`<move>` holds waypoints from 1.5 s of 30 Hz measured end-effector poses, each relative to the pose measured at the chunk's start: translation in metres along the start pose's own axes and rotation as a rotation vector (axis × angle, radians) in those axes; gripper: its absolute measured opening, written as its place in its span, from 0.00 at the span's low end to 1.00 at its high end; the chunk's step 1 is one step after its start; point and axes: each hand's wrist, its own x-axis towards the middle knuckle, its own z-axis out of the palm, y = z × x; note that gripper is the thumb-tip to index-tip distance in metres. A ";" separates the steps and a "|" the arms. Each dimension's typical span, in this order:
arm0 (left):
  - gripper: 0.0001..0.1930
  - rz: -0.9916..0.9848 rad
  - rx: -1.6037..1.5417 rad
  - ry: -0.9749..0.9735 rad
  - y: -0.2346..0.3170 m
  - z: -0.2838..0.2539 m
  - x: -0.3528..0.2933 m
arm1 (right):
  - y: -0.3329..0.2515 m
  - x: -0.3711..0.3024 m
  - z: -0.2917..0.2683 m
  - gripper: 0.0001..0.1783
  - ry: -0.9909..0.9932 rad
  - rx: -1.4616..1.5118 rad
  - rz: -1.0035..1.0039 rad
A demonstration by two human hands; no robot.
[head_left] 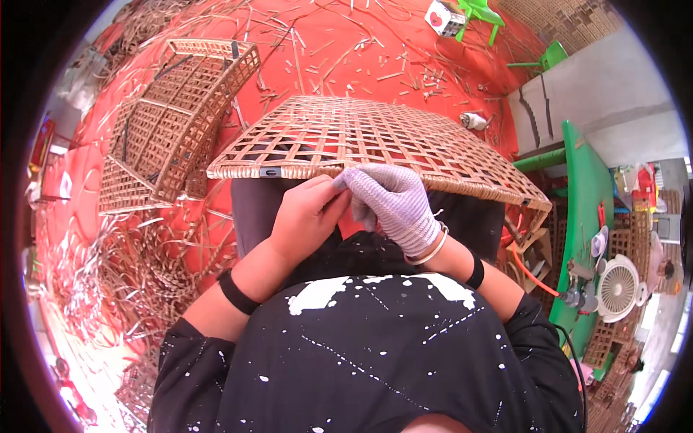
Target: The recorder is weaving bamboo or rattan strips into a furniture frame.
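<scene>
A brown open-weave rattan-like panel (361, 130) lies across my lap, its bound near rim toward me. On the left part of that rim sits a small dark metal fitting (271, 172). My bare left hand (307, 213) is closed in a pinch at the middle of the rim. Right beside it, my right hand (393, 202), in a pale lilac knit glove, also has its fingers drawn together, the thumb and fingertips meeting those of the left. Whatever lies between the fingertips is too small and covered to make out.
At the left stands a finished-looking woven frame basket (170, 123). Loose strips (137, 252) heap below it, and offcuts litter the red floor covering (339, 43). To my right are a green table (577, 216), a white fan (619, 287) and an orange hose (533, 273).
</scene>
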 end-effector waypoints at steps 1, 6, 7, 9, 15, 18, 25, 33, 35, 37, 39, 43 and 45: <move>0.05 -0.002 -0.004 0.013 0.000 0.001 0.000 | -0.006 0.001 0.000 0.13 -0.006 -0.012 0.003; 0.05 -0.317 -0.260 -0.074 0.006 -0.001 0.000 | -0.025 0.020 -0.025 0.11 -0.029 -0.613 -0.312; 0.05 -0.317 -0.265 -0.075 0.005 -0.001 -0.001 | -0.034 0.024 -0.031 0.11 -0.068 -0.720 -0.327; 0.05 -0.285 -0.166 -0.129 0.004 -0.002 -0.003 | -0.039 0.040 -0.042 0.09 -0.118 -0.955 -0.467; 0.05 -0.118 -0.162 -0.012 0.002 0.007 0.000 | -0.055 0.082 -0.044 0.11 -0.638 -1.377 -0.595; 0.05 -0.115 -0.165 0.006 0.002 0.008 0.001 | -0.048 0.097 -0.046 0.11 -0.740 -1.274 -0.631; 0.04 -0.160 -0.224 0.028 -0.004 0.006 -0.006 | -0.072 0.055 -0.016 0.14 -0.571 -0.992 -0.257; 0.04 -0.052 -0.145 0.003 -0.001 0.003 -0.004 | -0.044 0.032 -0.023 0.10 -0.317 -1.221 -0.921; 0.04 -0.043 -0.156 0.017 -0.003 0.007 -0.007 | -0.045 0.025 -0.020 0.11 -0.264 -1.301 -0.970; 0.04 -0.034 -0.166 0.031 -0.004 0.006 -0.009 | -0.043 0.021 -0.020 0.11 -0.259 -1.349 -0.930; 0.05 -0.002 -0.117 -0.032 -0.005 0.004 -0.009 | -0.041 0.019 -0.018 0.11 -0.231 -1.374 -0.904; 0.05 0.011 -0.117 0.006 -0.005 0.005 -0.009 | -0.032 0.015 -0.016 0.12 -0.174 -1.383 -0.887; 0.04 0.024 -0.056 -0.030 -0.006 0.006 -0.008 | -0.032 0.022 -0.017 0.11 -0.122 -1.426 -0.885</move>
